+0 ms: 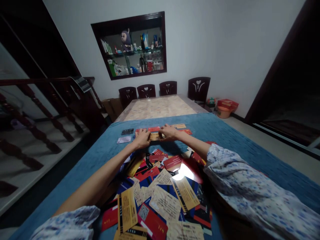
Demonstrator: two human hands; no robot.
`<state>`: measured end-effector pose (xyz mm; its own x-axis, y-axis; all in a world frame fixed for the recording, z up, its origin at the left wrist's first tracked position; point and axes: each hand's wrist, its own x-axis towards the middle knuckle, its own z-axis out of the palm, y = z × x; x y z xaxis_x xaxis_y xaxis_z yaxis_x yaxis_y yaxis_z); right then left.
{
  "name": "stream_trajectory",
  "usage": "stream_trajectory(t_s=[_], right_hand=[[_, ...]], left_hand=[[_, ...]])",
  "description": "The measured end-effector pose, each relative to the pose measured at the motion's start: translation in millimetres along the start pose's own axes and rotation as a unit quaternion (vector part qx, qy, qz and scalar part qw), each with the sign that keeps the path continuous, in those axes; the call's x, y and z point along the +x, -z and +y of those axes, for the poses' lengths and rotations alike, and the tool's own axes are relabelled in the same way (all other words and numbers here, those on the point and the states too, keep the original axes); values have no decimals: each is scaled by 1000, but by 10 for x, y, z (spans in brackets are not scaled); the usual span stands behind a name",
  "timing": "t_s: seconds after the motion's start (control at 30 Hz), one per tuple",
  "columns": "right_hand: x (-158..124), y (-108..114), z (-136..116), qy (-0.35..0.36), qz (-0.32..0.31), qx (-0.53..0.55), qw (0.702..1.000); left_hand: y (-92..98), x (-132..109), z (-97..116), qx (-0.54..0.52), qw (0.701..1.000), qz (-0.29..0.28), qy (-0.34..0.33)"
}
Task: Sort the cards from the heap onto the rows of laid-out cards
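Both my arms reach across the blue cloth. Between my hands is a yellow card (pixel 155 136) with dark print, gripped at its two short ends. My left hand (pixel 143 138) has its fingers bent on the card's left end, and my right hand (pixel 168 133) pinches the right end. Around them lie a black card (pixel 127 131), a pale purple card (pixel 124 139), a red card (pixel 153 129) and a tan card (pixel 180 126). A red-orange card (pixel 186 132) is partly behind my right hand. Closer to me, a large heap of mixed cards (pixel 165 200) overlaps untidily.
The blue cloth (pixel 220 150) covers the near part of a long table, whose patterned top (pixel 160 106) shows farther back. Dark chairs (pixel 168 88) stand at the far end. Left is a wooden railing (pixel 37 130); an orange tub (pixel 223 111) sits on the floor at right.
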<state>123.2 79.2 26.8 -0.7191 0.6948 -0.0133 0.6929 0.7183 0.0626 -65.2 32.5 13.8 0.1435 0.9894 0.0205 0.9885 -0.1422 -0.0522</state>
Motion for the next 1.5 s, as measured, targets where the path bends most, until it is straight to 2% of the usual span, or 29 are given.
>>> stream_trajectory(t_s=[0.3, 0.73, 0.93, 1.27, 1.5], right_hand=[[339, -42, 52, -37, -45, 5, 998], [443, -81, 71, -31, -77, 8, 997], [521, -112, 60, -24, -81, -4, 996], [525, -115, 21, -36, -71, -7, 997], [437, -85, 37, -34, -45, -22, 998]], left_hand=[[-81, 276, -88, 9, 999, -30, 10], [-175, 417, -190, -6, 999, -47, -4], [-172, 440, -193, 28, 997, -67, -14], [-162, 401, -142, 39, 997, -60, -13], [-104, 269, -143, 11, 1000, -23, -11]])
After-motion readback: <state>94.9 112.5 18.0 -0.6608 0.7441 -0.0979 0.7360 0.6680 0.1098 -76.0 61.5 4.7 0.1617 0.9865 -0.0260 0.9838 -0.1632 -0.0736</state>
